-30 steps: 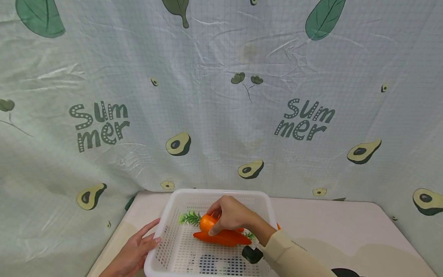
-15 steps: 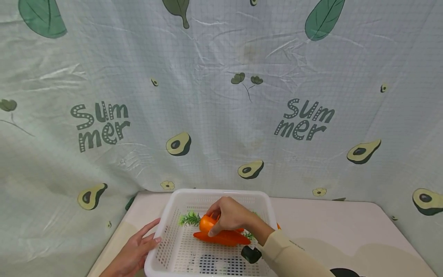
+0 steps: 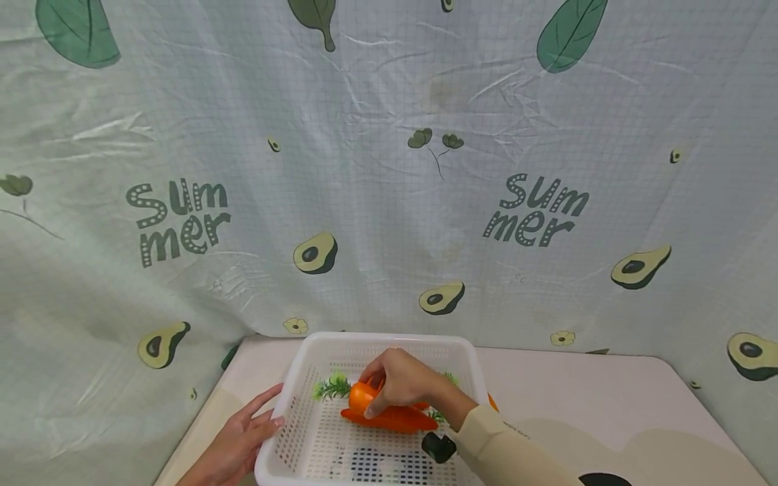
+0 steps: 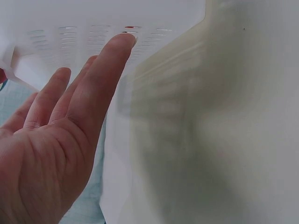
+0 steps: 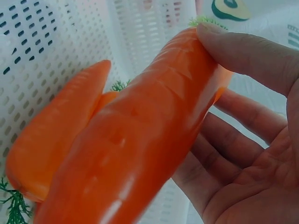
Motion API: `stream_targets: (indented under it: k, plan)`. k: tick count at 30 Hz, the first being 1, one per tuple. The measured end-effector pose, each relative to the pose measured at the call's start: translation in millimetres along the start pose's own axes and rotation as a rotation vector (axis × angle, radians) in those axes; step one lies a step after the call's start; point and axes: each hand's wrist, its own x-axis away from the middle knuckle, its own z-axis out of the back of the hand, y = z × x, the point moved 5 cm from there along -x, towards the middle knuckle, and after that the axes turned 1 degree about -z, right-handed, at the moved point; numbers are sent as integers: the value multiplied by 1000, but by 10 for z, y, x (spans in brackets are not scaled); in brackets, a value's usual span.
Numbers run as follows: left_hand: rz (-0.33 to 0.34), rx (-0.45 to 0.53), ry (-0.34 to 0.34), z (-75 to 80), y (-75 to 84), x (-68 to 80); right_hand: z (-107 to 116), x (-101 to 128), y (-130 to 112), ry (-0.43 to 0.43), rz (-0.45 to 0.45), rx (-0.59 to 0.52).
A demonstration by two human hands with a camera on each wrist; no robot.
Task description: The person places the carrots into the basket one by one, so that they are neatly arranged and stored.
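My right hand [image 3: 404,383] pinches an orange carrot [image 3: 361,398] between thumb and fingers inside a white perforated basket [image 3: 286,432]. Its green leafy top points left in the head view. In the right wrist view, this carrot [image 5: 135,126] fills the middle, with the thumb on its upper end. Below the hand, another carrot [image 3: 395,420] lies in the basket. A further part of an orange carrot shows behind it, mostly hidden. My left hand [image 3: 240,435] is at the basket's left wall, fingers extended; in the left wrist view its fingertips are against or very near that wall.
The basket stands on a pale table [image 3: 565,385] in front of a hanging sheet [image 3: 389,202] printed with avocados. An orange piece [image 3: 493,403] shows just right of the basket. A small dark object [image 3: 439,447] is by the right sleeve, and a black shape [image 3: 604,479] at the bottom edge.
The right hand has shifted very slightly left with the carrot. The left hand stays at the basket wall.
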Motion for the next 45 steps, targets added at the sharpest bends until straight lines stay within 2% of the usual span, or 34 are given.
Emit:
stream_targets:
  k: [18,32,45]
  plan:
    - [-5,-3,-5,-6,-15,-14,-81,-20,99,-13,-22,-28]
    - [-8,-5,-3,4,-26,-23,-145,-72,126,-15,-7,7]
    - [-19,-4,-42,2,-25,-23,-195,-100,157,-29,-1,33]
